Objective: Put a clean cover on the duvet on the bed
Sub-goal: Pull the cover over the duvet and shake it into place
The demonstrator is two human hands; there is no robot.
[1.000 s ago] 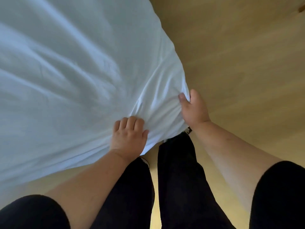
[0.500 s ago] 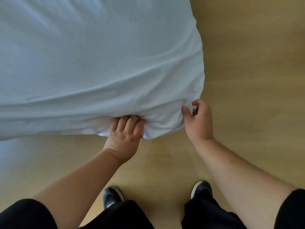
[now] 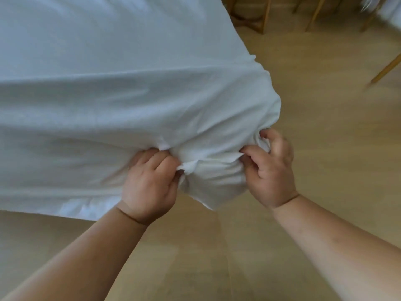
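Gripping bunched corner of white fabric duvet cover (image 3: 134, 88): left hand (image 3: 149, 183) fingers curled into fold, right hand (image 3: 271, 168) pinching gathered cloth just beside. Corner held up between both hands, above light wooden floor (image 3: 325, 131). Cover spreads away left and up, filling most of view. Wooden furniture legs (image 3: 265, 16) far right, blurred.

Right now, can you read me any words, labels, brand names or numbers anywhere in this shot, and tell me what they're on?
None: no readable text shows anywhere.
White duvet cover: plain fabric, no tag or print showing where the left hand and right hand grip its corner.
Wooden floor and furniture legs: no markings.
Blurred white thing at top right: too blurred to tell.
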